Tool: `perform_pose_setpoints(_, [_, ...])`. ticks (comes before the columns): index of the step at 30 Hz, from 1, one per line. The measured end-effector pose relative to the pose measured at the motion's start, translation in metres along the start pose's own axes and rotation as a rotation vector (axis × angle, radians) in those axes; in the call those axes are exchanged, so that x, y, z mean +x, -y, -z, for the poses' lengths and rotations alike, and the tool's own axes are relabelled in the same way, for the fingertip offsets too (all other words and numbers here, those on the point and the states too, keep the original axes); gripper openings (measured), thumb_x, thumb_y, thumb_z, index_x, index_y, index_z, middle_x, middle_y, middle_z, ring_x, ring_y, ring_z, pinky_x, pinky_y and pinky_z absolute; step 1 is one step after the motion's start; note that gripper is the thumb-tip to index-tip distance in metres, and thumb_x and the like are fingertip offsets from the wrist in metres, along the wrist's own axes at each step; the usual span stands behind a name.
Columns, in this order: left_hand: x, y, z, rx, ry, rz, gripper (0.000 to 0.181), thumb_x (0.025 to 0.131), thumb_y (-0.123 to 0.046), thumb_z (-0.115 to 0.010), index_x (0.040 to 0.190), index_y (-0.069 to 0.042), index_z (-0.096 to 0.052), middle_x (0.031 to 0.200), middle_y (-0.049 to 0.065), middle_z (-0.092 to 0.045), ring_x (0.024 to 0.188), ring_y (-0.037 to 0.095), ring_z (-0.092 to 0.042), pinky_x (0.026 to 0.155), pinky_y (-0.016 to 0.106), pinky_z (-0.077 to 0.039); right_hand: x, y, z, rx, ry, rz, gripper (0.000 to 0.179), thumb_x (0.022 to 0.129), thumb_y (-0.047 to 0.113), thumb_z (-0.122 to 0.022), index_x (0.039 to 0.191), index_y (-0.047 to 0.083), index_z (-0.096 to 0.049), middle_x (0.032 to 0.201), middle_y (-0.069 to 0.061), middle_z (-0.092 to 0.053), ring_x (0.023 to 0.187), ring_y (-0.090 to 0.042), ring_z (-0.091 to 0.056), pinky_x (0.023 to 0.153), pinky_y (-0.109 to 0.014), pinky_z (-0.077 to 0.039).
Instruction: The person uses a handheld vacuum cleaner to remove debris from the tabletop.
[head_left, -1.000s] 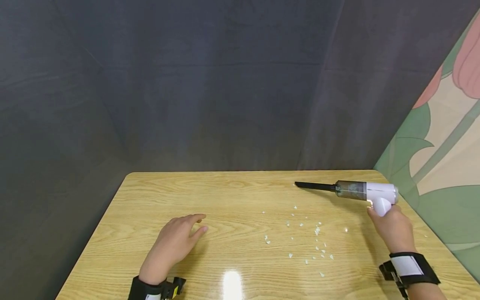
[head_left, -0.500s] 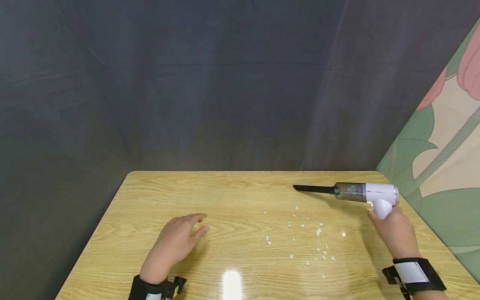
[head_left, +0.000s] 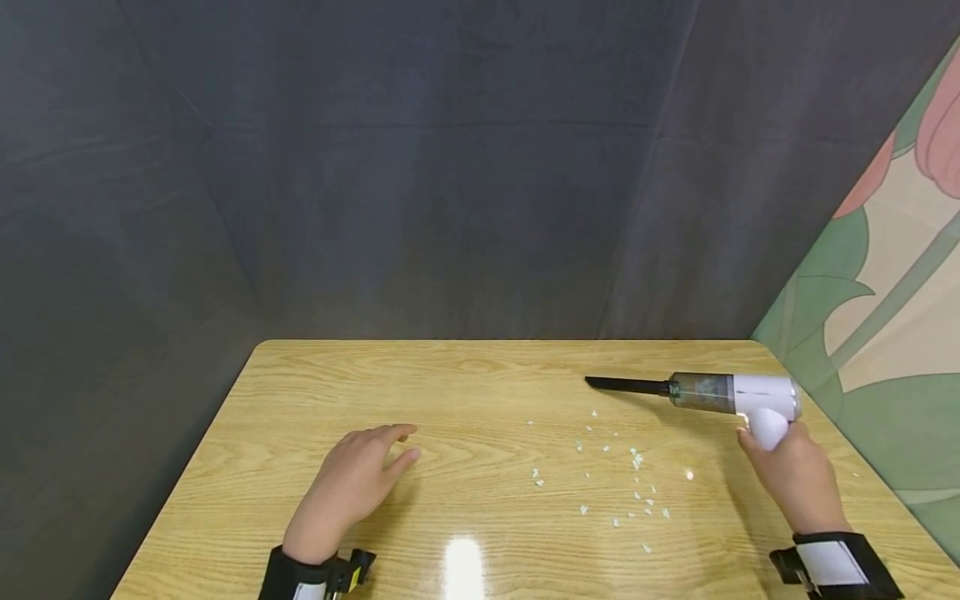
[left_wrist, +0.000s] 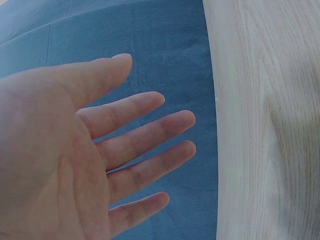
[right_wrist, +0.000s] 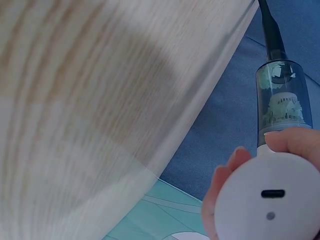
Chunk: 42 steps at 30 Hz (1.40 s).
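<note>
My right hand (head_left: 797,477) grips the handle of a white handheld vacuum cleaner (head_left: 765,395) above the right side of the table. Its long black nozzle (head_left: 626,385) points left toward the table's far part. Pale green scraps show inside the clear dust cup (right_wrist: 283,100) in the right wrist view. Small pale scraps (head_left: 637,460) lie scattered on the table, left of the right hand and nearer than the nozzle. Over the table's left part hovers my left hand (head_left: 348,483), holding nothing. Its fingers (left_wrist: 150,135) are spread and relaxed in the left wrist view.
The wooden table (head_left: 315,383) has a dark curtain (head_left: 450,208) behind it and along its left. On the right stands a floral-patterned panel (head_left: 892,333). A light reflection shines near the table's front middle.
The nozzle and vacuum cleaner have come slightly nearer to me, along with my right hand. My left hand stays almost where it was. The scraps look much the same.
</note>
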<state>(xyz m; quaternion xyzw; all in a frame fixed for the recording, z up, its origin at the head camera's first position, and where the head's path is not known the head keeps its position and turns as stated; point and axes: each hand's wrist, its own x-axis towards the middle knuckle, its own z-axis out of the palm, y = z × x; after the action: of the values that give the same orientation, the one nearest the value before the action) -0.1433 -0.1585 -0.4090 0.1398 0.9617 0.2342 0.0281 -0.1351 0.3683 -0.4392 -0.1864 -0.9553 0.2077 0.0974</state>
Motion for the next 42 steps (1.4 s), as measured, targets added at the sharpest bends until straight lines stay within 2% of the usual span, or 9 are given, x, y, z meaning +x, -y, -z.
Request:
perform_pose_setpoints(7, [0.001, 0.000, -0.001, 0.009, 0.001, 0.000, 0.041, 0.098, -0.035, -0.064, 0.132, -0.012, -0.065, 0.128, 0.007, -0.065, 0.118, 0.034, -0.060, 0.104, 0.055, -0.045, -0.012, -0.009, -0.002, 0.014, -0.035, 0.030, 0.053, 0.092, 0.019, -0.066, 0.098, -0.028, -0.042, 0.068, -0.031, -0.052, 0.054, -0.037, -0.055, 0.041, -0.048, -0.045])
perform_pose_setpoints(16, [0.000, 0.003, 0.000, 0.005, 0.003, 0.008, 0.041, 0.098, -0.035, -0.064, 0.133, -0.012, -0.064, 0.128, 0.008, -0.065, 0.118, 0.034, -0.060, 0.106, 0.056, -0.043, -0.028, -0.016, 0.001, 0.028, 0.049, -0.064, 0.063, 0.096, 0.028, -0.062, 0.104, -0.029, -0.038, 0.071, -0.031, -0.052, 0.057, -0.037, -0.056, 0.042, -0.046, -0.045])
perform_pose_setpoints(25, [0.001, 0.006, -0.002, 0.000, 0.003, 0.005, 0.041, 0.098, -0.034, -0.065, 0.132, -0.012, -0.064, 0.127, 0.008, -0.066, 0.116, 0.033, -0.061, 0.105, 0.055, -0.044, -0.037, -0.023, 0.003, 0.039, 0.053, -0.070, 0.057, 0.097, 0.030, -0.062, 0.101, -0.023, -0.042, 0.069, -0.025, -0.054, 0.056, -0.032, -0.054, 0.041, -0.042, -0.042])
perform_pose_setpoints(36, [0.001, 0.005, -0.005, 0.004, -0.008, -0.008, 0.040, 0.097, -0.033, -0.065, 0.131, -0.012, -0.065, 0.125, 0.007, -0.067, 0.113, 0.033, -0.063, 0.103, 0.055, -0.046, -0.049, -0.037, 0.010, 0.017, 0.130, -0.170, 0.060, 0.097, 0.037, -0.059, 0.103, -0.020, -0.040, 0.074, -0.026, -0.054, 0.064, -0.036, -0.056, 0.049, -0.043, -0.046])
perform_pose_setpoints(42, [0.001, 0.004, -0.004, -0.001, -0.002, -0.007, 0.040, 0.098, -0.033, -0.065, 0.131, -0.012, -0.065, 0.125, 0.007, -0.067, 0.114, 0.033, -0.062, 0.103, 0.055, -0.045, -0.056, -0.047, 0.013, 0.009, 0.122, -0.200, 0.059, 0.097, 0.038, -0.059, 0.102, -0.018, -0.040, 0.070, -0.023, -0.055, 0.061, -0.037, -0.057, 0.046, -0.043, -0.045])
